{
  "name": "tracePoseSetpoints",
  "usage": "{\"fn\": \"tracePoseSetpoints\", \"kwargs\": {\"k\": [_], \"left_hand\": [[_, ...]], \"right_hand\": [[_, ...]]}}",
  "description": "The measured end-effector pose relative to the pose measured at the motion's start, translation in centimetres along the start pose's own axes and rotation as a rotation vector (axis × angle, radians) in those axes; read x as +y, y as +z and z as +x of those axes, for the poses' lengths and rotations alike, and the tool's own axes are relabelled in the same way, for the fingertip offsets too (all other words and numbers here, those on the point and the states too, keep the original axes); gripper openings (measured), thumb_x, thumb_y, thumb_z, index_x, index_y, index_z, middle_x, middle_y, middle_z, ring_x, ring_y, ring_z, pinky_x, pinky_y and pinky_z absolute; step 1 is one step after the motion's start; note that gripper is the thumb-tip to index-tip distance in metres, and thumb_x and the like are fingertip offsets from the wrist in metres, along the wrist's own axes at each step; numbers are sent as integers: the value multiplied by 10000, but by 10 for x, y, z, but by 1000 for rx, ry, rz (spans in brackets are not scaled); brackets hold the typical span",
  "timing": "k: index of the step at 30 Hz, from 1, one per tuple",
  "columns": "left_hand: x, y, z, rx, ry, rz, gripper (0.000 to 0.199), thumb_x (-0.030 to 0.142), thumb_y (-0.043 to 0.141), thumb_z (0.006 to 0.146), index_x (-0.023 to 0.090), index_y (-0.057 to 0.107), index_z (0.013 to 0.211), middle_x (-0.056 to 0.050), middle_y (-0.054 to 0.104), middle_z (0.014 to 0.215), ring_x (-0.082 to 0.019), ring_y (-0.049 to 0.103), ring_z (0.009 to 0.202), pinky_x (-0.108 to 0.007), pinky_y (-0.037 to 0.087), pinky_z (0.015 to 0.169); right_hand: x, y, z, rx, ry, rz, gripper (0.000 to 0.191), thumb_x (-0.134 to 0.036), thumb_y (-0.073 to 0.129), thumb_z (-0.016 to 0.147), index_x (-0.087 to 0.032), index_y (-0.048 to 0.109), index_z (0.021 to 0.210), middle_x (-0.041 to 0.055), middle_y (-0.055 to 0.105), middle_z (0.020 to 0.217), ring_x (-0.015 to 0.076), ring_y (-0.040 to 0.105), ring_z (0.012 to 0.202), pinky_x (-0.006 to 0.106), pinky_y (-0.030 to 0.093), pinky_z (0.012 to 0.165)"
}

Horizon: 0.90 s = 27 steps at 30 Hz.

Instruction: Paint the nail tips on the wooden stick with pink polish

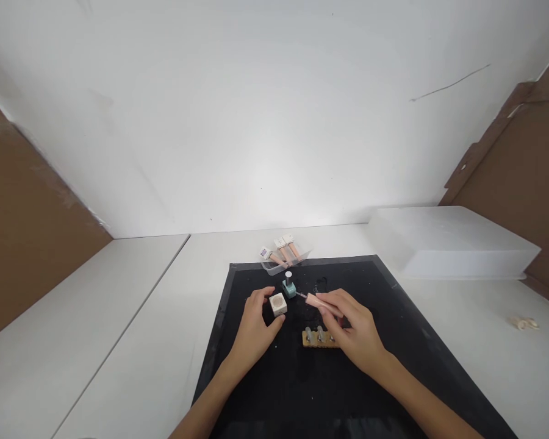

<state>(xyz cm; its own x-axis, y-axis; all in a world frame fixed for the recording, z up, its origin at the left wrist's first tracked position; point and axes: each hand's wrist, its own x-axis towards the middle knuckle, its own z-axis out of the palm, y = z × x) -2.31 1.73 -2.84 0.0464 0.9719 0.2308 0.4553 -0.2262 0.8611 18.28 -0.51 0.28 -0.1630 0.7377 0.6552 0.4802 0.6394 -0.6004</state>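
Observation:
My left hand (259, 323) has its thumb and fingers around a small white block (278, 304) with a round brown pattern on top. In my right hand (348, 323) is a pink handle (321, 304) with a thin metal tip pointing left. That tip reaches toward a small teal bottle (289, 289) with a grey cap, just behind the block; whether they touch is unclear. Beneath my right hand lies a yellowish strip (319, 342) with grey rounded pieces on it, its right end hidden by the hand.
Behind the black mat (274, 390), a clear tray (272, 269) holds several pink-handled pieces with white heads. A white box (455, 244) stands at the right, with small beige loops (524, 324) in front of it. Brown panels flank the white back wall.

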Motion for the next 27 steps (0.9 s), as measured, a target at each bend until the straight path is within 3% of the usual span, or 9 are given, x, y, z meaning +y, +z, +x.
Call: {"fn": "tracePoseSetpoints", "kwargs": {"k": [3, 5, 9, 12, 14, 17, 20, 24, 27], "left_hand": [[8, -5, -4, 71, 95, 66, 380, 146, 547, 690, 224, 493, 1058, -84, 486, 1117, -251, 456, 1028, -372, 358, 832], [18, -9, -9, 56, 210, 156, 249, 135, 500, 711, 213, 481, 946, -66, 494, 1003, -221, 487, 935, -339, 377, 775], [35, -3, -21, -304, 122, 186, 116, 154, 430, 767, 220, 443, 861, 46, 439, 641, -129, 449, 562, -246, 347, 548], [39, 11, -29, -435, -15, 163, 101, 200, 439, 773, 206, 465, 870, 29, 499, 706, -108, 468, 535, -230, 352, 519], [38, 21, -31, -432, -82, 215, 172, 255, 474, 763, 189, 501, 919, 10, 521, 741, -120, 482, 554, -241, 361, 531], [38, 32, -30, -431, -81, 323, 316, 274, 548, 712, 187, 550, 1015, 4, 528, 728, -159, 508, 622, -264, 369, 584], [41, 36, -27, -427, -45, 391, 190, 231, 553, 696, 200, 617, 871, 0, 518, 737, -164, 509, 653, -268, 362, 611], [45, 37, -26, -394, -13, 275, 141, 200, 578, 667, 194, 608, 805, -5, 512, 820, -128, 482, 627, -240, 363, 575], [45, 40, -28, -406, -62, 96, 166, 203, 581, 676, 175, 587, 840, 13, 508, 742, -105, 463, 567, -218, 372, 529]], "right_hand": [[3, -6, 5, 38, 158, 113, 154, -205, 514, 836, -182, 645, 913, 48, 588, 767, 150, 538, 578, 245, 417, 450], [7, -11, 9, 88, 296, 235, 132, -259, 549, 823, -185, 652, 857, 30, 563, 727, 137, 505, 543, 244, 396, 443], [18, -22, 17, 138, 539, 493, 181, -365, 609, 785, -185, 631, 793, -9, 541, 638, 82, 374, 411, 229, 323, 383], [22, -26, 21, 143, 545, 527, 267, -416, 593, 790, -172, 599, 681, 27, 600, 768, 62, 361, 401, 236, 321, 381], [22, -27, 22, 126, 533, 536, 314, -436, 581, 796, -170, 575, 630, 34, 613, 803, 61, 363, 405, 237, 323, 385], [18, -26, 22, 57, 497, 542, 348, -441, 569, 809, -174, 557, 587, 26, 634, 737, 84, 409, 444, 236, 345, 420], [10, -27, 21, -54, 447, 544, 358, -412, 553, 836, -180, 559, 564, 25, 649, 641, 136, 516, 568, 247, 402, 526], [-1, -30, 20, -249, 351, 464, 356, -364, 485, 893, -181, 571, 600, 17, 641, 650, 152, 555, 663, 261, 420, 638], [-4, -31, 20, -332, 336, 418, 341, -334, 486, 898, -180, 543, 599, 2, 633, 639, 134, 534, 620, 249, 410, 623]]}}
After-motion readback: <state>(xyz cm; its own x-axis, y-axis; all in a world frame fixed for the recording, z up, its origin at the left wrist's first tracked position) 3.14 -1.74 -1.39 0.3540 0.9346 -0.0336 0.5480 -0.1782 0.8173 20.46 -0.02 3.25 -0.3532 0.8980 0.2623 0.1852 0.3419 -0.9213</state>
